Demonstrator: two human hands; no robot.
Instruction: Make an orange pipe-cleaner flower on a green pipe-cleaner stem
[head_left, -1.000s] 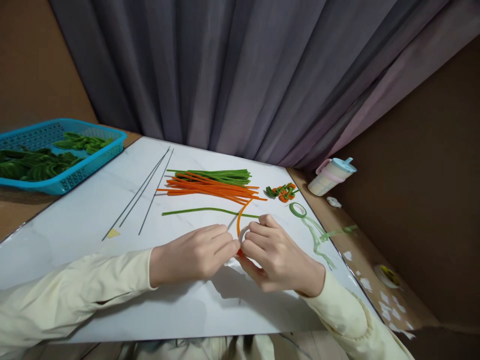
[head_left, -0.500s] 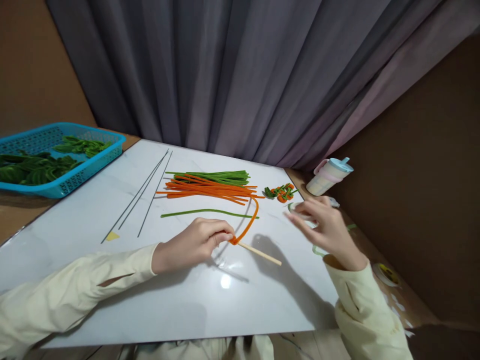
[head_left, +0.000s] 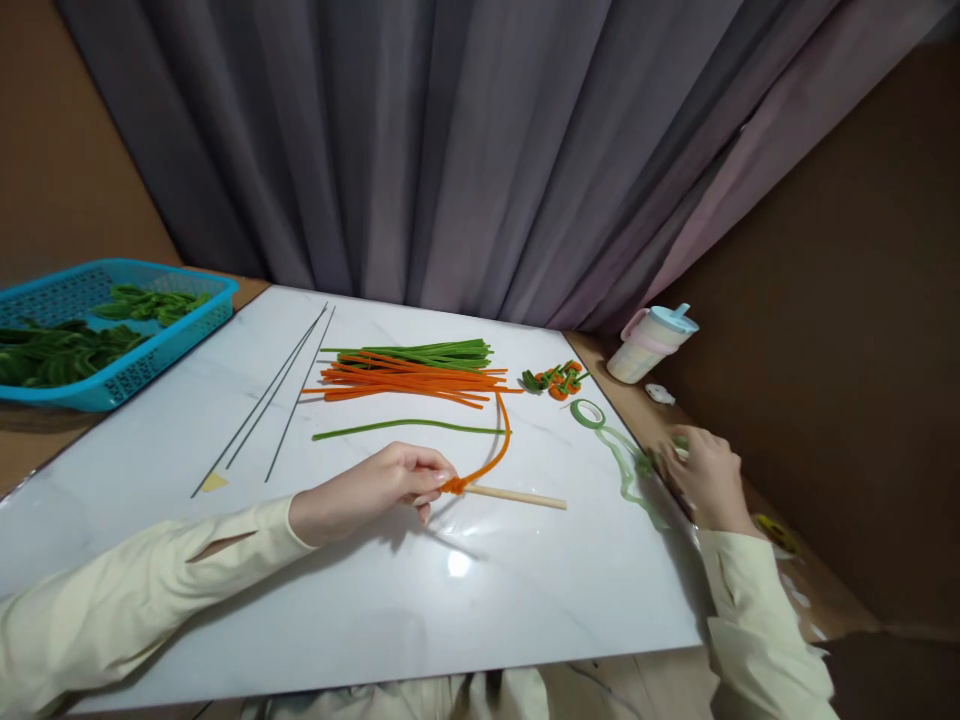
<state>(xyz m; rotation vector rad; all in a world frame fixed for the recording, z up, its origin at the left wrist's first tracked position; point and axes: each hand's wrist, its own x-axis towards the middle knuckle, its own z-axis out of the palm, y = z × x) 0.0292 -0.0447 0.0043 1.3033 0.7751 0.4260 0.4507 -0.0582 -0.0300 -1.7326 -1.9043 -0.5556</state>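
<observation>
My left hand (head_left: pixel 405 480) pinches a thin wooden stick (head_left: pixel 525 497) with an orange pipe cleaner (head_left: pixel 499 450) coiled around it. The free end of that pipe cleaner arcs up toward the back. My right hand (head_left: pixel 709 475) is over the table's right edge, its fingers bent and blurred by motion. A pale green thing shows at its fingertips, too smeared to name. Close by lies a roll of green tape (head_left: pixel 587 413) with a loose strip (head_left: pixel 624 470). A single green pipe cleaner (head_left: pixel 409 425) lies behind my left hand.
Orange pipe cleaners (head_left: pixel 412 380) and green ones (head_left: pixel 457 350) are piled mid-table. Small orange-green twisted pieces (head_left: pixel 559 380) lie right of them. Thin dark wires (head_left: pixel 281 385) and a yellow scrap (head_left: pixel 215 482) are left. A blue basket (head_left: pixel 169 345) holds green leaf shapes; a cup (head_left: pixel 649 345) stands back right.
My right hand has moved right and slightly down, uncovering the green tape roll. My left hand keeps its pinch, and the stick has turned closer to level.
</observation>
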